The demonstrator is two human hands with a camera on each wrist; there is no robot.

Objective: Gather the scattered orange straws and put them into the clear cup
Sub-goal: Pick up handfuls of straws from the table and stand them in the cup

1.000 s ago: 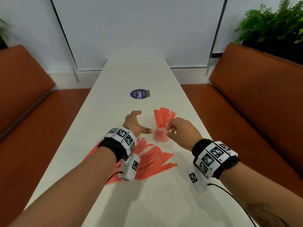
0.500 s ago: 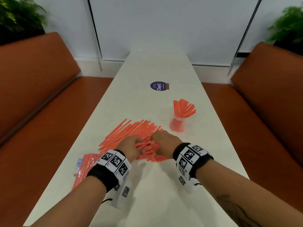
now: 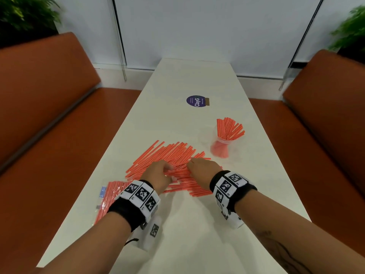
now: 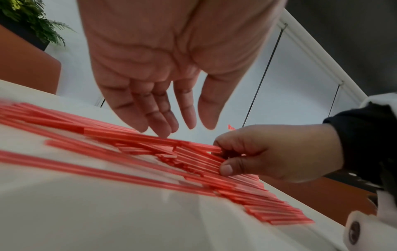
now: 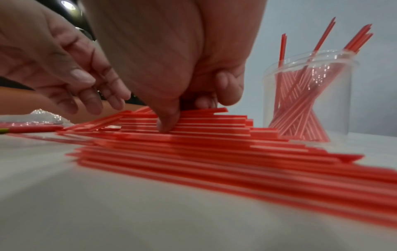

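Observation:
Many orange straws (image 3: 169, 155) lie fanned in a pile on the white table (image 3: 187, 244). The clear cup (image 3: 221, 149) stands upright just right of the pile's far end, with a bunch of straws fanning out of it. Both hands are down at the near part of the pile. My left hand (image 4: 187, 129) hovers with straight, relaxed fingers whose tips touch or nearly touch the straws. My right hand (image 5: 189, 112) has curled fingers and pinches a few straws against its thumb (image 4: 227, 168) on top of the pile. In the right wrist view the cup (image 5: 309, 95) stands close behind the pile.
A clear plastic bag with more orange straws (image 3: 110, 196) lies at the table's left edge, near my left wrist. A round purple sticker (image 3: 195, 101) sits farther up the table. Orange benches (image 3: 49, 115) flank the narrow table on both sides.
One second ago both hands were up at the cup. They have since drawn back to the near pile, and the right hand's fingers have closed on straws there.

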